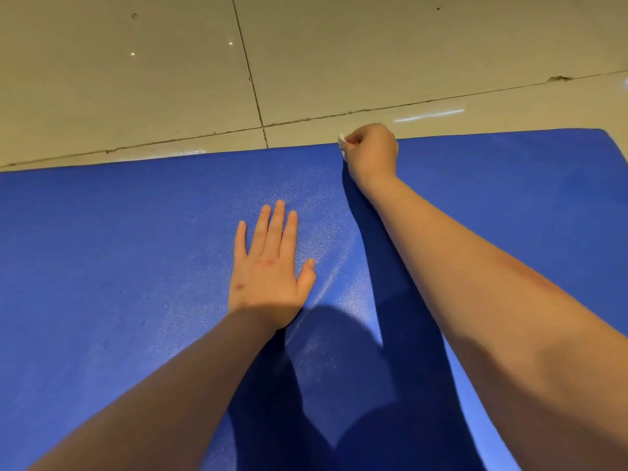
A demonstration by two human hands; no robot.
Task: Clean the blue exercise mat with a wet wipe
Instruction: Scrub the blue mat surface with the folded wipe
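The blue exercise mat (119, 249) fills the lower two thirds of the head view, lying flat on the floor. My left hand (272, 266) lies flat on its middle, fingers straight and pointing away from me. My right hand (372, 149) reaches to the mat's far edge, fingers curled round a white wet wipe (342, 142). Only a small crumpled bit of the wipe shows at the left of the fist. A pale sheen runs across the mat between my two arms.
Beige floor tiles (136, 90) with dark grout lines lie beyond the mat's far edge. The mat's rounded far right corner (605, 134) is in view. Shadows of my arms and head fall on the mat near me.
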